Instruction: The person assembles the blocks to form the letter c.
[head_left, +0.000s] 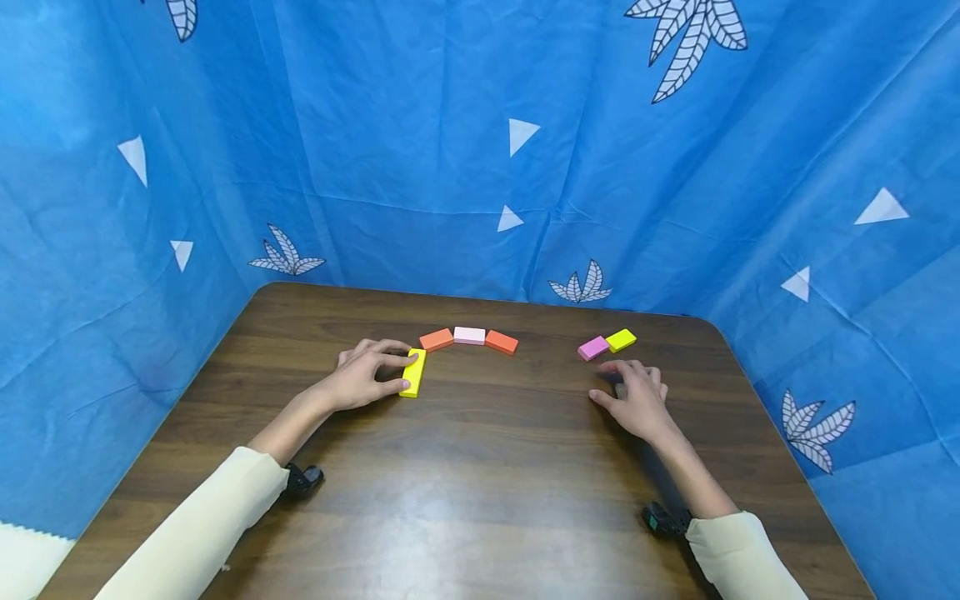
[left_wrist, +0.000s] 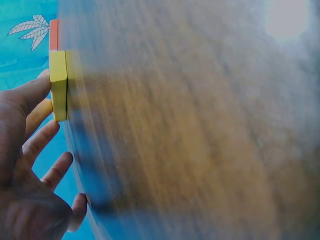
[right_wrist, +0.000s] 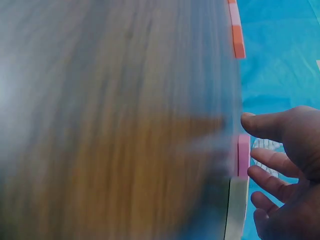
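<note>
A yellow block (head_left: 413, 373) lies on the table at the left end of a curved row. My left hand (head_left: 362, 377) pinches it, thumb at the near end and fingers toward the far end; the left wrist view shows the hand beside this block (left_wrist: 59, 85). My right hand (head_left: 636, 398) is held just in front of a pink block (head_left: 593, 348) and a second yellow block (head_left: 621, 340), which touch end to end. Its fingers are loosely bent and spread, holding nothing. Partly hidden behind it is a small grey-brown thing (head_left: 620, 390), kind unclear.
Continuing the row are an orange block (head_left: 437, 339), a pale pink block (head_left: 469, 336) and another orange block (head_left: 501, 342). All lie on a brown wooden table (head_left: 465, 467). A blue patterned curtain (head_left: 420, 167) surrounds its back and sides.
</note>
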